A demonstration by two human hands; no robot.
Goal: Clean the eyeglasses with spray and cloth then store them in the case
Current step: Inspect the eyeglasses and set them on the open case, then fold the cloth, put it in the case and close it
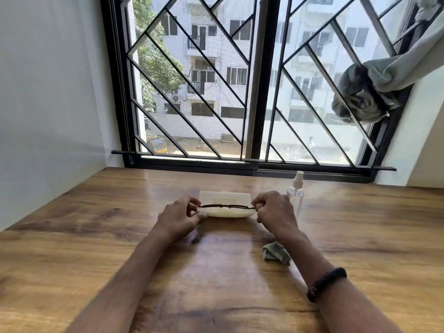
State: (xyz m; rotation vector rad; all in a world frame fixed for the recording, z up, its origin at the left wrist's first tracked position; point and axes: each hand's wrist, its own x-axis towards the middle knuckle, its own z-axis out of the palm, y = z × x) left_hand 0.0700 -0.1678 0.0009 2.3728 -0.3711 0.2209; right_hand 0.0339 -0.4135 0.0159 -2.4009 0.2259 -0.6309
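Both hands are holding the glasses (pixel 226 207) edge-on over the open white case (pixel 225 203), which is sitting on the wooden table (pixel 96 236) in front of the window (pixel 254 92). The left hand (pixel 179 218) is pinching the left end of the frame between thumb and fingers; the right hand (pixel 276 211) is pinching the right end in the same way. Whether the temples are folded cannot be told from this angle.

Judged step: either taking the glasses from the case or lowering them into it; the frame alone does not settle which.

For good handling:
- Keep the grip on the frame ends only, so no finger is touching a lens.
- Keep the frame level and move both hands together, so the thin frame is not twisting.
- Keep it centred over the tray, clear of the rim.

Materials and shapes:
- Glasses: thin, dark frame, appearing as a narrow line.
- Case: pale, rigid, rectangular with rounded corners and a shallow tray.
- Bottle (pixel 296 192): clear plastic, slim, upright, with a capped spray head, standing just right of the case.
- Cloth (pixel 276 254): soft, greenish, crumpled, lying near the right forearm.
- Table: glossy wood grain, likely slippery.
- Bracelet (pixel 326 283): dark beads on the right wrist.
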